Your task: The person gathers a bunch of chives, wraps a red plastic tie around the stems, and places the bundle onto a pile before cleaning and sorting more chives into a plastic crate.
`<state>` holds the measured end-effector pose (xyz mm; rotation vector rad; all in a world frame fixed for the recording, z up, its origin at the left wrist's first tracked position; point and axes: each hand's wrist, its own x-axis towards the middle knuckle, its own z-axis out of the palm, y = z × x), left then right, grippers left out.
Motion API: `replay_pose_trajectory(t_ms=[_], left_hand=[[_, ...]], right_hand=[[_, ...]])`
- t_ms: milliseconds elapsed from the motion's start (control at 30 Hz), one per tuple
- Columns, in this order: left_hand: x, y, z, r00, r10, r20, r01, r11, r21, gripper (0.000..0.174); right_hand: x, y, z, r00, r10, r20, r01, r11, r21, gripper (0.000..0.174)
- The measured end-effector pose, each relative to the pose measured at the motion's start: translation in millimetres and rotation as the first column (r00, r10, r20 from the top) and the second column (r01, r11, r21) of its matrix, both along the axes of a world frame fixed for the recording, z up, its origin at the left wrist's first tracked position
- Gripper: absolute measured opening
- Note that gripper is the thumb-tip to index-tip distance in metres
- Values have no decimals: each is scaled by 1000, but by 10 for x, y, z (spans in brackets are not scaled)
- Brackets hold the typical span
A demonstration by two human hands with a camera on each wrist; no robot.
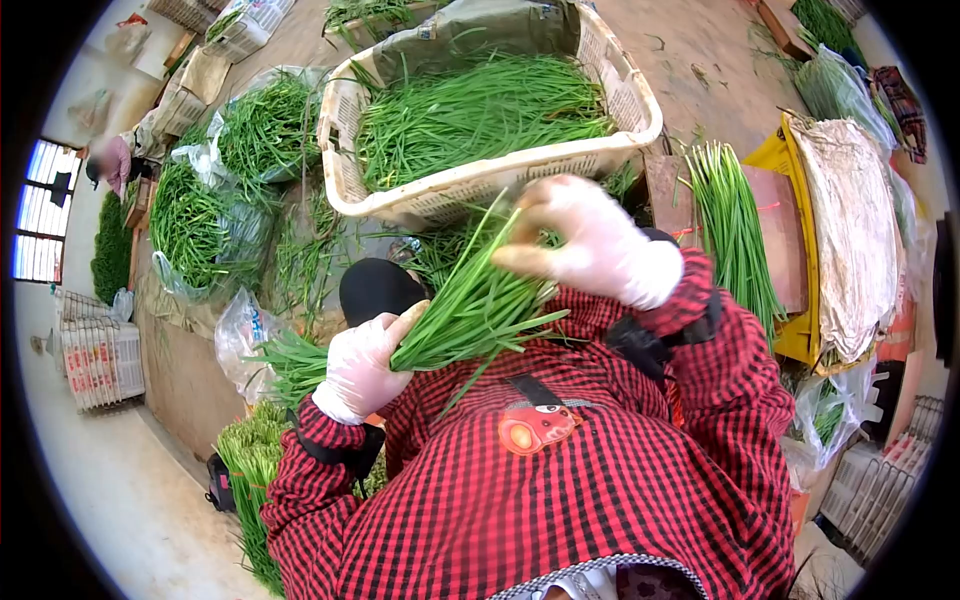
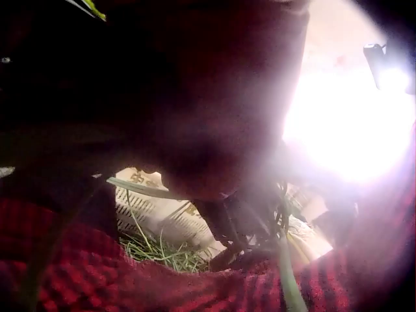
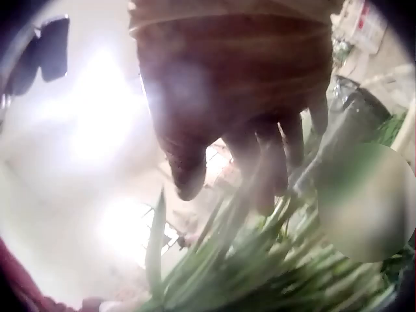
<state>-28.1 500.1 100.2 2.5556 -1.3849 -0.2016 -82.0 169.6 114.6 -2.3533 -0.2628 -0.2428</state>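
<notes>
My gloved left hand (image 1: 372, 362) grips a bunch of long green garlic chives (image 1: 460, 320) in front of my lap. The leaves fan out to the upper right, while the other end of the bunch sticks out at the left past that hand. Just above the fanned end is my gloved right hand (image 1: 585, 240), slightly blurred, thumb apart from the fingers. In the right wrist view the fingers (image 3: 240, 159) of this hand hang over the leaves (image 3: 260, 266), with nothing showing between thumb and fingers. The left wrist view is mostly dark, the left hand's hold hidden there.
A white plastic crate (image 1: 345, 150) of loose chives stands ahead. At the right, a tied bundle of chives (image 1: 735, 230) lies on a board beside a yellow crate (image 1: 790, 340) with a pale cloth. Bagged greens (image 1: 190, 225) stand left, more chives (image 1: 250, 470) by my left elbow.
</notes>
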Motion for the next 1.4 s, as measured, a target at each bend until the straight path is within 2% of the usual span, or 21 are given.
replay_pose_trajectory(t_ms=[33, 100, 167, 200, 233, 267, 367, 400, 500, 533, 633, 667, 700, 767, 867, 1067, 1100, 1233, 1267, 1367, 1400], left_hand=[[-1, -24, -14, 1000, 6, 4, -6, 1000, -6, 72], [-7, -49, -13, 998, 27, -61, -25, 999, 33, 75], [-21, -55, 9, 978, 67, -199, -69, 998, -3, 78], [-28, -58, 27, 949, 83, -305, -106, 993, -58, 80], [-29, -58, 40, 909, 89, -406, -145, 983, -111, 82], [-13, -56, 56, 702, 131, -700, -277, 956, -99, 86], [-43, -71, 5, 167, -91, -982, -554, 815, -170, 88], [-38, -80, 74, 85, -80, -993, -566, 817, -114, 83], [85, 81, -57, 130, 9, -992, -436, 899, -49, 76], [44, 64, -96, 134, -31, -990, -513, 853, -96, 63], [147, 120, -117, -88, -72, -993, -516, 856, -17, 56], [110, 39, -81, -33, -74, -997, -550, 834, -44, 54], [96, -2, -56, -18, -56, -998, -564, 825, -36, 54], [87, -59, -21, 8, -19, -1000, -588, 809, -20, 54], [64, -93, -14, 54, 26, -998, -562, 827, -9, 54], [-30, -1, -186, 244, 5, -970, -612, 776, -150, 50], [-39, 18, -174, 264, 3, -965, -608, 777, -164, 49], [-55, 54, -163, 334, 10, -942, -583, 788, -199, 45], [-57, 50, -167, 347, 3, -938, -583, 784, -213, 45], [-61, 7, -164, 386, 27, -922, -568, 795, -214, 46], [-51, -20, -156, 401, 42, -915, -557, 804, -208, 47]], right_hand=[[37, 122, -120, 999, 8, 35, -6, 998, -66, 42], [171, 213, -330, 985, -51, 163, 32, 993, 116, 29], [169, 135, -338, 993, -116, 38, 96, 937, 335, 26], [153, 57, -294, 994, -93, 48, 73, 943, 325, 24], [102, 31, -296, 989, -89, -122, 139, 850, 507, 23], [75, -22, -295, 991, -113, -69, 132, 870, 475, 18], [36, -245, -331, 978, -205, -46, 198, 825, 530, 19], [50, -397, -369, 968, -252, -14, 222, 823, 523, 20], [42, -943, -639, 877, -479, -49, 446, 770, 455, 23], [16, -1078, -646, 849, -525, -60, 527, 836, 154, 27], [-87, -851, -563, 859, -512, 30, 456, 790, 409, 37], [-135, -713, -375, 920, -372, -122, 374, 742, 556, 47], [-99, -559, -276, 936, -341, 91, 251, 824, 508, 43], [-68, -314, -73, 924, -232, 303, 177, 964, 197, 43], [83, 0, -119, 951, -174, 255, 191, 981, -45, 51], [235, -40, -432, 905, -164, 392, 135, 986, 100, 17], [256, -148, -476, 878, -170, 448, 145, 985, 91, 12], [179, -597, -548, 866, -436, 244, 477, 868, -139, 8], [97, -643, -456, 871, -475, 124, 488, 866, -109, 20], [-45, -361, 8, 922, -159, 353, 166, 986, 12, 44], [-115, -212, 149, 961, -34, 276, 64, 993, -99, 55]])
